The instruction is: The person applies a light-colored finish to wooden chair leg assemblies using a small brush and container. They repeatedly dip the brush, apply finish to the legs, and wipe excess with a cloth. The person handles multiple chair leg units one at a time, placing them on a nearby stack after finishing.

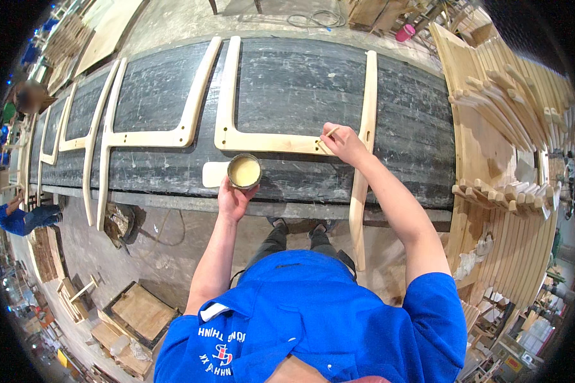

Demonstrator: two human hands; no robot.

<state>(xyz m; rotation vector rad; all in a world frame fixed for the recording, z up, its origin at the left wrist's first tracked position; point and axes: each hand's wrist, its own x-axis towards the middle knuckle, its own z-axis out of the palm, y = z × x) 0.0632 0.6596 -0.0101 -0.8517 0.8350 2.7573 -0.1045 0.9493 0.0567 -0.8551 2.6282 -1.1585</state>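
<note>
My left hand (pixel 235 201) is closed round a small round pot (pixel 245 171) of pale yellow liquid, held over the front part of the dark tabletop. Beside the pot lies a pale flat piece with rounded corners (pixel 214 175). My right hand (pixel 346 145) pinches a thin wooden stick (pixel 331 132) over the right end of an L-shaped wooden frame piece (pixel 278 142), near its small dark holes. The stick's lower tip is hard to make out. Close to that hand, a long curved wooden leg (pixel 369 89) lies across the table and overhangs its near edge.
More joined wooden frames (pixel 150 138) lie along the dark table (pixel 300 83) to the left. Stacked curved wooden parts (pixel 508 198) stand at the right. A person in blue (pixel 13 218) is at the far left. Wooden crates (pixel 140 311) sit on the floor behind.
</note>
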